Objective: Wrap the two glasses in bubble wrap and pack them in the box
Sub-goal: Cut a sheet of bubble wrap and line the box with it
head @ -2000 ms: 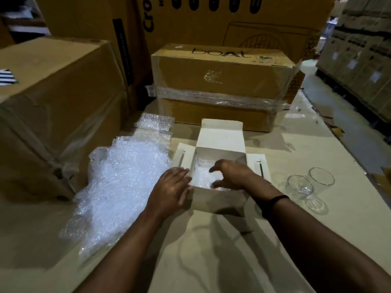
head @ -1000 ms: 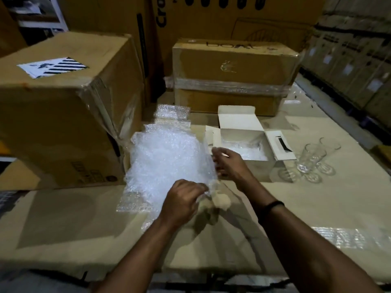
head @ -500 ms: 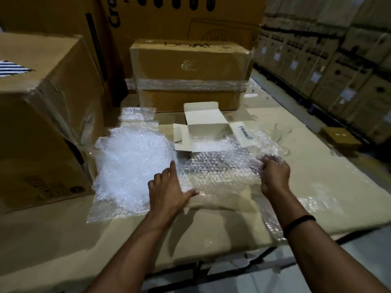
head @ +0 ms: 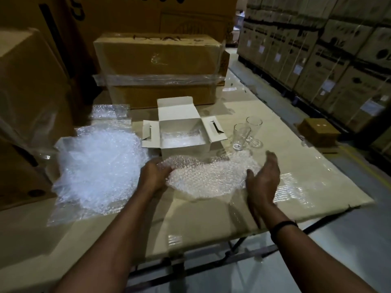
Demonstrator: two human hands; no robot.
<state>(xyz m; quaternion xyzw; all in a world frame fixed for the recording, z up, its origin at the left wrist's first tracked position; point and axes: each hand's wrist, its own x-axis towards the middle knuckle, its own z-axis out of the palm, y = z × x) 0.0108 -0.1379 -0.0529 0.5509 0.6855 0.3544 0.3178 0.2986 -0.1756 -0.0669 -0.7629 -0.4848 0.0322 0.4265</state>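
Observation:
A sheet of bubble wrap lies on the cardboard-covered table in front of the small white box. My left hand grips the sheet's left edge. My right hand hovers at the sheet's right edge with straight fingers, palm turned inward, holding nothing. The box stands open with its flaps out and bubble wrap lining its bottom. Two clear glasses stand upright just right of the box, close together.
A big pile of bubble wrap lies left of the box. Large cardboard cartons stand behind and to the left. A small brown box sits at the far right. The table's front edge runs near my forearms.
My right hand has let go of the sheet and opened beside it. My left hand, flat on the sheet before, now grips its left edge. The sheet has bunched up slightly.

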